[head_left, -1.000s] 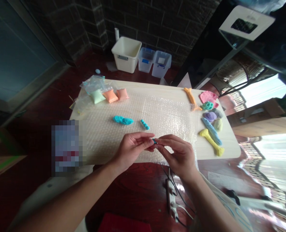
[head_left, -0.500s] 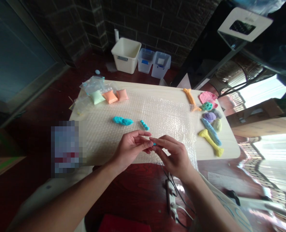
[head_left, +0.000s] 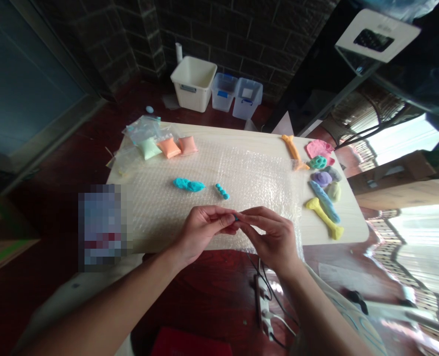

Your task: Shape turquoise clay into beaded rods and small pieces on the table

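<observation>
Between my fingertips is a small piece of blue modelling clay (head_left: 236,217), mostly covered by the fingers. My left hand (head_left: 203,228) pinches it from the left, thumb on the near side. From the right, my right hand (head_left: 270,232) closes thumb and fingers on the same piece. Both hands are above the front part of the bubble wrap (head_left: 256,173). Just beyond them lies a short row of blue clay balls (head_left: 222,191), touching one another. To its left rests a larger twisted lump of blue clay (head_left: 188,185).
Small packs of green clay (head_left: 149,148), orange clay (head_left: 169,147) and pink clay (head_left: 188,145) lie at the table's back left. Along the right side are several clay shapes, among them a yellow bone shape (head_left: 325,218) and a blue roll (head_left: 323,201). A power strip (head_left: 264,306) is below the front edge.
My right hand's fingers have straightened and drawn closer to the left fingertips, covering more of the small blue clay piece. Things on the table have stayed put.
</observation>
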